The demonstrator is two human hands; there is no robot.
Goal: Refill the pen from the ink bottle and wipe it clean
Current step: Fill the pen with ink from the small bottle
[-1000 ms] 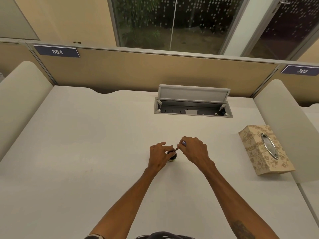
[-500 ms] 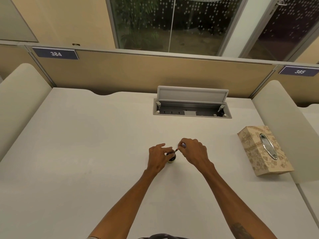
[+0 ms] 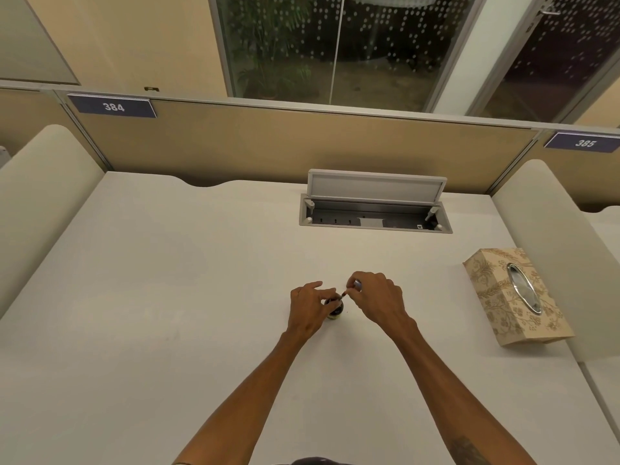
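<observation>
L hand (image 3: 308,308) grips ink bottle (image 3: 335,310) mid-desk (image 3: 167,297). R hand (image 3: 377,298) pinches pen (image 3: 350,290), long axis slanting down-left, tip at bottle mouth; whether dipped, can't tell. Tissue box (image 3: 513,300) sits well apart, R-hand side.
</observation>
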